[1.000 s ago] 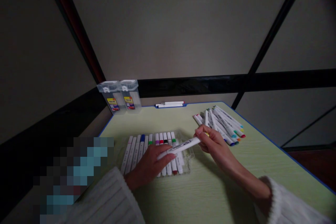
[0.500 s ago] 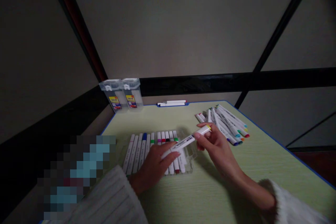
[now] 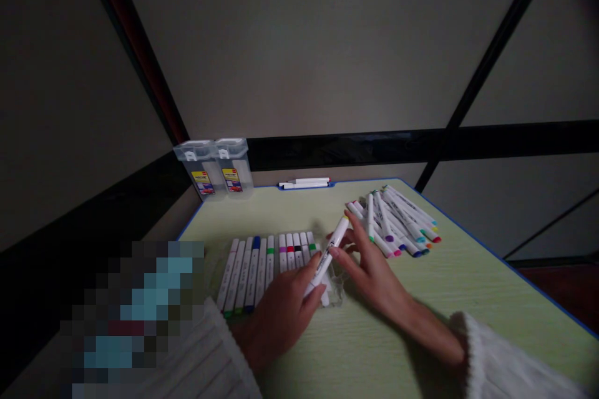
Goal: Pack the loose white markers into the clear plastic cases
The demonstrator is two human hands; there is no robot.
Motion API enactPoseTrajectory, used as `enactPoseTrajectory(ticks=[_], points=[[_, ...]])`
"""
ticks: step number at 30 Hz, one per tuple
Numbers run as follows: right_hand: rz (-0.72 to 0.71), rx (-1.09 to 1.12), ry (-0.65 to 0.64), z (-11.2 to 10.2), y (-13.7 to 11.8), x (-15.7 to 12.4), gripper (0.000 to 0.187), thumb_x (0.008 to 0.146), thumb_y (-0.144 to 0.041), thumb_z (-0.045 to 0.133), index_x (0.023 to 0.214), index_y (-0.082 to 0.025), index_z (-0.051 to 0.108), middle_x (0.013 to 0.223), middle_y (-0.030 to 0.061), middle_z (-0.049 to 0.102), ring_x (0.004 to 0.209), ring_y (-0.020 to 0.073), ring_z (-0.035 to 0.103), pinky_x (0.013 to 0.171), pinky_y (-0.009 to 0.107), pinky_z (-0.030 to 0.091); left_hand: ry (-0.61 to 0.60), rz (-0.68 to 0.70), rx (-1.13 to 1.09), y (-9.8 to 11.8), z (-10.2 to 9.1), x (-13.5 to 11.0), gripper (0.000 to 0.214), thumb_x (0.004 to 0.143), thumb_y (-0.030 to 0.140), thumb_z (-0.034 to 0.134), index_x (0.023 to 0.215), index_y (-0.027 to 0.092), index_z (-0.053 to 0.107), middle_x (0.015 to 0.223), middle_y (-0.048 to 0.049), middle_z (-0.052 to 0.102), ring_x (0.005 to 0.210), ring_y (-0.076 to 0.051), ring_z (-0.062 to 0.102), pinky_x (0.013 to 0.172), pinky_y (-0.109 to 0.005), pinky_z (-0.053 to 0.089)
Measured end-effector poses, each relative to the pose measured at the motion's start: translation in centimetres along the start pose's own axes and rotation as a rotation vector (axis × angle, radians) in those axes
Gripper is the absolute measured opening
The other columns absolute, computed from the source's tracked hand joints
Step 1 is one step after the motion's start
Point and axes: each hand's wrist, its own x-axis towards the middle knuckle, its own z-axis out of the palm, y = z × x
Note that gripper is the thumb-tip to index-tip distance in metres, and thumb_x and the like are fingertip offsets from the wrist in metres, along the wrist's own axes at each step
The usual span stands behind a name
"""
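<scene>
A white marker (image 3: 331, 250) with a yellow end slants up in front of me, held between both hands. My left hand (image 3: 287, 305) is closed round its lower end, thumb and fingers pinching it. The thumb and fingertips of my right hand (image 3: 372, 268) close on its upper part, near the yellow end. Beneath my left hand lies a clear plastic case (image 3: 337, 294) with a row of white markers (image 3: 243, 274) side by side in it. Their ends show blue, green, purple, red and black. My left hand hides part of the row.
A loose pile of white markers (image 3: 405, 221) with coloured ends lies at the right of the table (image 3: 355, 343). Two clear lidded boxes (image 3: 213, 168) stand at the back left. Several markers (image 3: 306, 183) rest in a blue-edged tray at the back edge.
The marker has swung from a shallow slant to a steeper one, its yellow end moving left. My right hand has shifted left with it, uncovering more of the pile.
</scene>
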Motion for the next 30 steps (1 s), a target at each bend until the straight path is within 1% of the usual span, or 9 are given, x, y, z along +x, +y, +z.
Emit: enactPoseTrajectory(ticks=[2,4,6,10,13,17,21,27,30], points=[[-0.053,-0.093,-0.011,0.0,0.5,-0.1,0.065,0.084,-0.037,0.044,0.137,-0.017,0.013,0.108,0.0125,0.055,0.096,0.0238,0.053,0.084,0.044,0.042,0.008,-0.013,0.048,0.0,-0.1,0.0,0.047,0.082,0.023,0.039,0.128,0.011,0.039,0.096,-0.0131,0.064,0.08,-0.02,0.06,0.073,-0.035,0.048],[-0.095,-0.163,-0.022,0.1,1.0,-0.2,0.065,0.084,-0.037,0.043,0.138,-0.019,0.012,0.125,0.0149,0.045,0.112,0.0269,0.044,0.091,0.048,0.037,0.019,-0.017,0.099,0.0,-0.4,0.0,0.045,0.083,0.022,0.038,0.126,0.011,0.041,0.092,-0.0117,0.066,0.075,-0.02,0.061,0.069,-0.034,0.049],[-0.12,-0.224,-0.031,0.1,1.5,-0.2,0.065,0.084,-0.038,0.044,0.138,-0.019,0.013,0.133,0.0147,0.037,0.12,0.0279,0.036,0.095,0.049,0.033,0.035,-0.023,0.159,0.0,-0.6,0.1,0.044,0.083,0.022,0.039,0.125,0.012,0.043,0.092,-0.0116,0.066,0.077,-0.021,0.061,0.07,-0.034,0.049],[-0.125,-0.32,-0.057,0.3,1.9,-0.2,0.062,0.085,-0.038,0.042,0.138,-0.019,0.016,0.133,0.0152,0.038,0.122,0.0282,0.034,0.097,0.05,0.031,0.017,-0.05,0.254,-0.4,-0.8,0.3,0.044,0.083,0.021,0.039,0.126,0.013,0.041,0.104,-0.013,0.063,0.089,-0.022,0.06,0.078,-0.036,0.047],[-0.177,-0.402,-0.163,0.6,2.0,-0.4,0.058,0.085,-0.037,0.043,0.136,-0.017,0.024,0.132,0.016,0.039,0.122,0.0283,0.034,0.097,0.05,0.032,0.011,-0.075,0.334,-0.9,-0.9,0.6,0.039,0.084,0.021,0.037,0.121,0.013,0.046,0.105,-0.013,0.062,0.092,-0.023,0.059,0.082,-0.035,0.045],[-0.224,-0.524,-0.274,0.8,2.1,-0.7,0.052,0.085,-0.036,0.043,0.132,-0.015,0.033,0.137,0.0158,0.033,0.127,0.0271,0.026,0.099,0.05,0.029,0.002,-0.082,0.417,-1.1,-1.2,0.8,0.035,0.085,0.021,0.036,0.115,0.013,0.052,0.1,-0.0122,0.063,0.092,-0.022,0.058,0.082,-0.035,0.045],[-0.213,-0.544,-0.277,0.8,2.0,-0.8,0.05,0.085,-0.037,0.044,0.13,-0.015,0.036,0.136,0.016,0.034,0.127,0.0271,0.026,0.099,0.05,0.029,-0.006,-0.086,0.487,-1.0,-1.3,0.7,0.036,0.085,0.022,0.036,0.118,0.014,0.049,0.105,-0.0124,0.061,0.091,-0.022,0.059,0.081,-0.035,0.045],[-0.216,-0.505,-0.286,0.6,1.2,-0.7,0.053,0.085,-0.033,0.045,0.131,-0.012,0.03,0.133,0.017,0.038,0.124,0.0254,0.031,0.101,0.047,0.029,-0.043,-0.089,0.535,-0.8,-1.0,0.5,0.037,0.086,0.024,0.032,0.117,0.011,0.049,0.105,-0.014,0.061,0.087,-0.024,0.06,0.076,-0.037,0.047],[-0.212,-0.53,-0.305,0.5,1.1,-0.7,0.052,0.085,-0.033,0.044,0.131,-0.011,0.033,0.134,0.018,0.036,0.125,0.0258,0.03,0.101,0.046,0.029,-0.042,-0.08,0.544,-0.8,-0.9,0.5,0.038,0.087,0.024,0.031,0.117,0.011,0.048,0.105,-0.0136,0.061,0.086,-0.024,0.06,0.075,-0.037,0.048]])
